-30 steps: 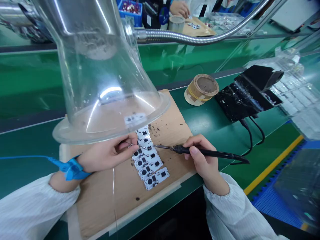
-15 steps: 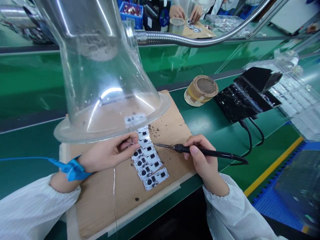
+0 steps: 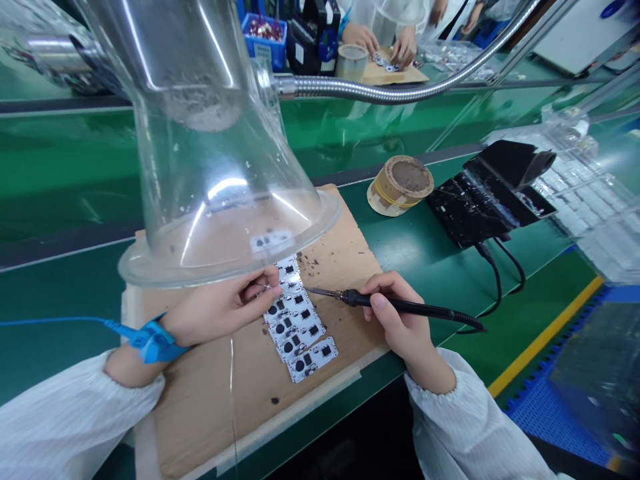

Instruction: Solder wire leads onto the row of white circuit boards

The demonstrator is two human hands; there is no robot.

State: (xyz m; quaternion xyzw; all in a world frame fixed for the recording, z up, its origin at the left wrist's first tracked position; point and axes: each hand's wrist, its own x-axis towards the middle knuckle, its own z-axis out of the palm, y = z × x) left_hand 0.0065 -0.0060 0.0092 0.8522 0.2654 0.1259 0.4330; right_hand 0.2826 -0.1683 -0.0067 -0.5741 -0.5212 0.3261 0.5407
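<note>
My right hand [image 3: 403, 323] is closed around the black handle of a soldering iron [image 3: 417, 307]. The iron's metal tip points left and is at the edge of the white circuit boards [image 3: 301, 315]; whether it touches them I cannot tell. My left hand [image 3: 215, 310], in a blue wrist strap [image 3: 156, 340], pinches a thin solder wire [image 3: 269, 287] over the boards' left side. Several boards lie in a slanting row on a brown cardboard sheet [image 3: 200, 413], with the nearest one slightly apart from the others.
A clear fume hood [image 3: 220, 167] hangs over the cardboard's far part, just above my left hand. A round tan pot [image 3: 400, 187] and a black holder [image 3: 487, 193] stand at the right. Across the bench, another person's hands [image 3: 403, 48] work beside a blue bin [image 3: 265, 41].
The iron and my right hand have shifted slightly left, bringing the tip to the boards' edge. The solder wire now reaches further right across the boards.
</note>
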